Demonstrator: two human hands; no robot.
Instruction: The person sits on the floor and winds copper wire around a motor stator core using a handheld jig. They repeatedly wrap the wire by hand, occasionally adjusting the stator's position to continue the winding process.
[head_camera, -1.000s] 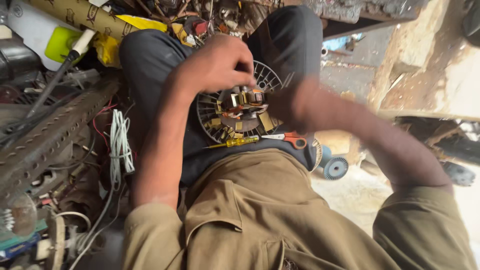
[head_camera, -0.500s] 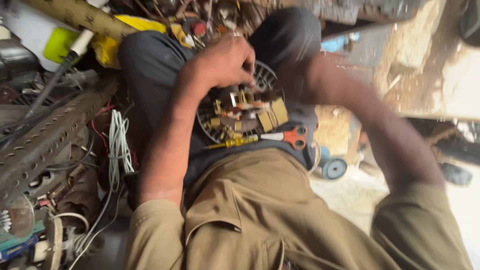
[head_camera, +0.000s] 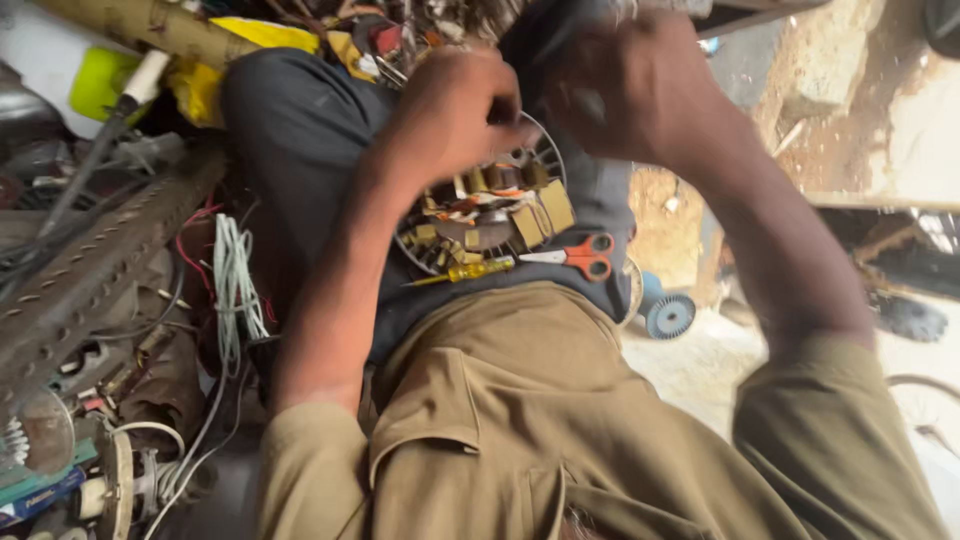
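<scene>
We see one round motor stator (head_camera: 480, 215) resting on our lap, across the dark trousers (head_camera: 300, 130), its copper coils and tan paper wedges facing up. Our left hand (head_camera: 455, 110) sits on its upper rim, fingers curled together against the metal; whether they pinch anything there we cannot tell. Our right hand (head_camera: 640, 85) is above and to the right of the stator, fingers bent in, blurred; whether it grips anything we cannot tell. It covers the stator's top right edge.

Counted on the lap: one pair of orange-handled scissors (head_camera: 575, 257), lying just below the stator's right side; one yellow-handled screwdriver (head_camera: 470, 271), lying against its lower rim, tip pointing left. The two tools nearly meet end to end.

Around us: one bundle of white wires (head_camera: 232, 285) hangs to the left of the trousers, with a red wire (head_camera: 190, 235) beside it. One perforated metal rail (head_camera: 100, 270) runs slantwise further left. One blue wheel (head_camera: 668, 316) lies on the ground at right, near the scissors. Our khaki shirt (head_camera: 500, 430) fills the lower view and hides the lap's near part.
</scene>
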